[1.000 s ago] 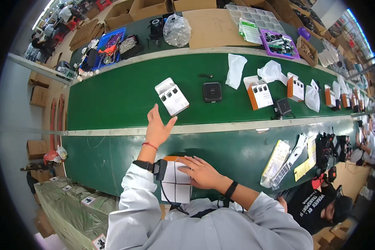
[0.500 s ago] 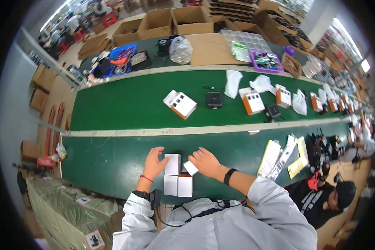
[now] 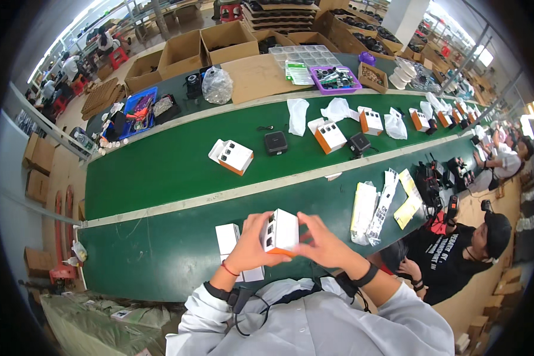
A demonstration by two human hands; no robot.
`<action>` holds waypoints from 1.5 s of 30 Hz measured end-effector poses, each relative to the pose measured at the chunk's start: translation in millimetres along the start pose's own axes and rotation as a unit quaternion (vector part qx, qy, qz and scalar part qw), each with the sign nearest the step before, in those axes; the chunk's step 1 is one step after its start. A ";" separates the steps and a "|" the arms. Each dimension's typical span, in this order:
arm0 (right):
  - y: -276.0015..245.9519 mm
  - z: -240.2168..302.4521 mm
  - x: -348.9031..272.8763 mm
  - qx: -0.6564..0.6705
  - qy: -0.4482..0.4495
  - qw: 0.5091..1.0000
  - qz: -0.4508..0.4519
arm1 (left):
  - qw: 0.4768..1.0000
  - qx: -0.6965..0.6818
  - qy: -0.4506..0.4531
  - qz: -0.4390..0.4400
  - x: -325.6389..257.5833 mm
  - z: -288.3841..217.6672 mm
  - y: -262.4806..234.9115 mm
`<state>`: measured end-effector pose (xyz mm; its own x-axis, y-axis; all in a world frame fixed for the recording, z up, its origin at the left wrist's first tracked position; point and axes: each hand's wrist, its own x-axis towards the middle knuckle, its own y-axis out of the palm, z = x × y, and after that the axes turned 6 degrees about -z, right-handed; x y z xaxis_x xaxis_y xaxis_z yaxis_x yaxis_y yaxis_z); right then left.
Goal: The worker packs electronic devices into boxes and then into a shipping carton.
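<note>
With fingers of left hand (image 3: pixel 246 250) and right hand (image 3: pixel 324 244), pinching white-and-orange carton (image 3: pixel 286 230), lower centre of frame, looking already closed. Not yet closed: flap-up carton (image 3: pixel 235 156) on green belt (image 3: pixel 154 181), near centre. Beside left hand: white boxes (image 3: pixel 226 238).

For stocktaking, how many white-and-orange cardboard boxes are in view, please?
At least 5: one box between left hand and right hand; four along the green belt, one left, three rightward. Farther ones are blurred; some may be hidden.
</note>
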<state>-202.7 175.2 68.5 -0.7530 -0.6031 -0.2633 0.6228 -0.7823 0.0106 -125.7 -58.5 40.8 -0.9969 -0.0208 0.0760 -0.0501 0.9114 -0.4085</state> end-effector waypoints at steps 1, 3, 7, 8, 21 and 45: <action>-1.1 22.5 -8.0 -0.190 -0.171 0.967 0.013 | 0.997 -0.070 -0.019 0.020 -11.0 10.3 -6.1; -7.1 41.6 -19.7 -0.438 -0.369 0.815 0.088 | 0.993 -0.093 0.023 0.065 -18.8 6.7 -12.0; 16.0 32.5 -30.2 -0.465 -0.442 0.762 0.093 | 0.945 -0.259 -0.065 0.189 -45.0 -3.5 -4.2; 19.7 36.0 -31.2 -0.459 -0.422 0.767 0.149 | 0.932 -0.279 -0.087 0.213 -51.0 -6.8 -2.7; 51.9 7.4 -58.9 -0.358 -0.378 0.810 0.270 | 0.900 -0.333 -0.116 0.258 -129.2 26.6 35.7; 71.3 -129.3 66.4 0.440 0.182 0.877 0.065 | 0.931 0.352 0.100 0.004 -21.3 -61.5 -55.3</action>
<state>-180.8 99.5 -73.0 -0.4705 -0.7318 -0.4931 0.1726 -0.6243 0.7619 -98.0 -83.2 117.6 -0.9697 0.1260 0.2093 -0.1402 0.4147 -0.8991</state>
